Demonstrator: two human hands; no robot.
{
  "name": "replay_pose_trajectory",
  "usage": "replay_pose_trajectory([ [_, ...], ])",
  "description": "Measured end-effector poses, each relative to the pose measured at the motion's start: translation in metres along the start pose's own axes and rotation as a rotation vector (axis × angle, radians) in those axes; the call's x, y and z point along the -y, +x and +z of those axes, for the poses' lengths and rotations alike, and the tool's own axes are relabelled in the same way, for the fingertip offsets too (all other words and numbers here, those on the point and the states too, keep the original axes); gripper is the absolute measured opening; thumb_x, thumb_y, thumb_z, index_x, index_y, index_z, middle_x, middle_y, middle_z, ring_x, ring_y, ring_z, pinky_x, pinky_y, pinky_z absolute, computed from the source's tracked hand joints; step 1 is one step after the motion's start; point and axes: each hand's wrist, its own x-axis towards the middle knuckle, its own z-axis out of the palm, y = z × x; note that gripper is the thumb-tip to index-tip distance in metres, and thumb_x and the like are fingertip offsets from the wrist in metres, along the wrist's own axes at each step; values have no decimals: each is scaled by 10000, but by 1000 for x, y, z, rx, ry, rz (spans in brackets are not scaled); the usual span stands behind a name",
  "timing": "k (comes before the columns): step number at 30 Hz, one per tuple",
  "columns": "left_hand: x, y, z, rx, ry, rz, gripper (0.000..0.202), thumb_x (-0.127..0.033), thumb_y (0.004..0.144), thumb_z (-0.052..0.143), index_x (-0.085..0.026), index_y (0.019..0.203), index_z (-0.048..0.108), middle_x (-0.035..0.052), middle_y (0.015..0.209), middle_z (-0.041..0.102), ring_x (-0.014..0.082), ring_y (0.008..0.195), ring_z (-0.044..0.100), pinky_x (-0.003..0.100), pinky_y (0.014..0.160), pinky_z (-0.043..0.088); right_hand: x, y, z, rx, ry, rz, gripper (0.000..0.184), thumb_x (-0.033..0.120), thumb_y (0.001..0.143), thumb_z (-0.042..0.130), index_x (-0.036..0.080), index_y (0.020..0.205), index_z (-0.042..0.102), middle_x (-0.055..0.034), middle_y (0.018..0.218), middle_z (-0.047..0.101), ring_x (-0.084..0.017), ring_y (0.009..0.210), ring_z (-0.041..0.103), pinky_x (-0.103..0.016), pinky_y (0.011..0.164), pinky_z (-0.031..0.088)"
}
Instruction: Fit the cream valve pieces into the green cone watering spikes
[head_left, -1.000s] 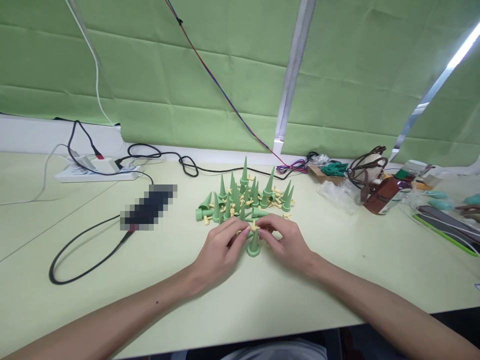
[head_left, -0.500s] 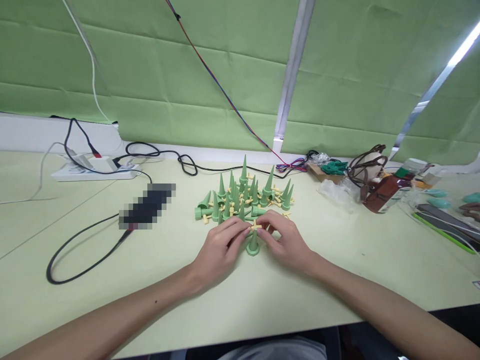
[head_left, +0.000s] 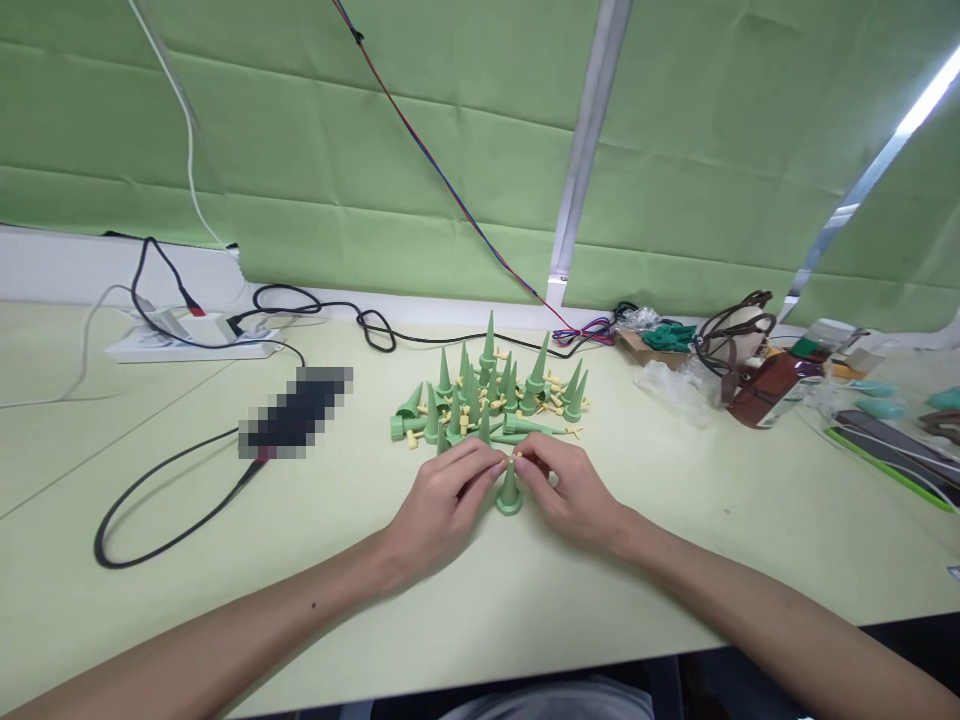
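Note:
A green watering spike (head_left: 509, 490) stands upright on its wide round base in front of me, tip up. My left hand (head_left: 454, 490) pinches at the tip from the left, and my right hand (head_left: 566, 488) does so from the right. Between the fingertips a sliver of a small yellow valve (head_left: 518, 456) shows; the rest is hidden by the fingers. Just beyond my hands lies a cluster of several more green spikes (head_left: 471, 395), some standing and some on their sides, with small yellow valves (head_left: 412, 439) scattered among them.
At the left, a pixelated dark device (head_left: 292, 415) trails a black cable (head_left: 101, 530) near a white power strip (head_left: 195, 345). To the right are a plastic bag (head_left: 675, 388), a brown bottle (head_left: 772, 390) and a green-edged dark object (head_left: 892, 465). The table's front edge runs below my forearms.
The yellow valve, earlier plainly visible as a cross shape above the spike's tip, is now mostly covered by my fingertips. My right hand has dropped slightly; the spike stands almost where it was.

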Motion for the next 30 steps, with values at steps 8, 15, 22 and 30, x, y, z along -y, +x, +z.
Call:
replay_pose_trajectory([
  [8,-2,1,-1,-28,9,-4,163,-132,996,498,-181,966,651,19,888,628,114,798,582,220,729,454,3,1,0,-98,-25,-108,178,186,1001,487,189,851,581,8,693,500,-129,616,447,-250,583,364],
  [15,-2,1,-1,-38,33,-19,172,-148,1000,491,-179,934,646,14,857,628,113,767,577,220,706,447,3,1,0,-116,-34,-90,175,180,995,490,194,851,588,3,696,514,-135,622,459,-257,584,372],
  [22,-1,2,0,-43,41,-16,171,-179,1004,493,-178,917,640,13,828,617,116,732,559,228,673,435,4,0,1,-121,-31,-89,173,177,992,498,189,846,589,6,690,508,-130,617,459,-256,580,373],
  [30,-4,-1,-7,-11,-10,19,296,-240,1039,356,-162,973,634,58,886,674,160,812,620,269,723,476,3,1,0,-206,-54,-21,208,215,1003,494,190,808,564,7,692,526,-121,600,456,-255,572,379],
])
